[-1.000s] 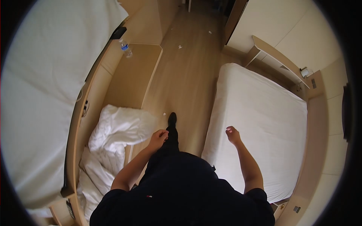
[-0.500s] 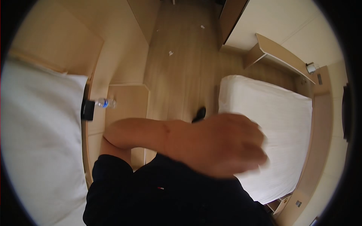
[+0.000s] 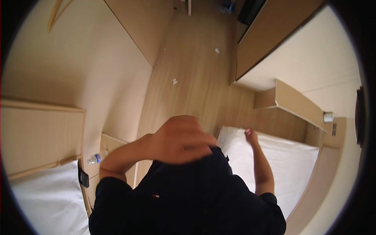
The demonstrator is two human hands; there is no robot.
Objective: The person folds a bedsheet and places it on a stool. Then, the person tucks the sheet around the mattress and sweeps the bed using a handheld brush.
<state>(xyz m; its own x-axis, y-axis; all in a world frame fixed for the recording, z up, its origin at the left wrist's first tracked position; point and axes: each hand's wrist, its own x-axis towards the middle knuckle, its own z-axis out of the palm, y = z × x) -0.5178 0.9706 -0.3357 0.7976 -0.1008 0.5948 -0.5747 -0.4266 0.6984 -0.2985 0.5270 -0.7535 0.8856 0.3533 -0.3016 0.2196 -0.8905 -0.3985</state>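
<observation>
My left hand (image 3: 180,140) is raised in front of my dark shirt (image 3: 188,196), close to the camera. Its fingers are loosely bent and blurred, a gap shows beside the thumb, and no object is visible in it. Farther down, my right hand (image 3: 250,136) hangs over the near corner of a bed with a white sheet (image 3: 288,160). The fingers of that hand look curled in, and I see nothing in them.
A plastic bottle (image 3: 97,157) lies on a wooden ledge at left, near a black box-shaped item (image 3: 84,178) and a white-covered bed (image 3: 47,196). White scraps (image 3: 175,81) lie on the wooden floor (image 3: 196,66). A shelf (image 3: 299,103) bearing a white roll (image 3: 328,116) is at right.
The view has shifted, showing more floor ahead, and the beds sit lower. My left hand has moved left across my body. My right hand has come into sight over the right bed.
</observation>
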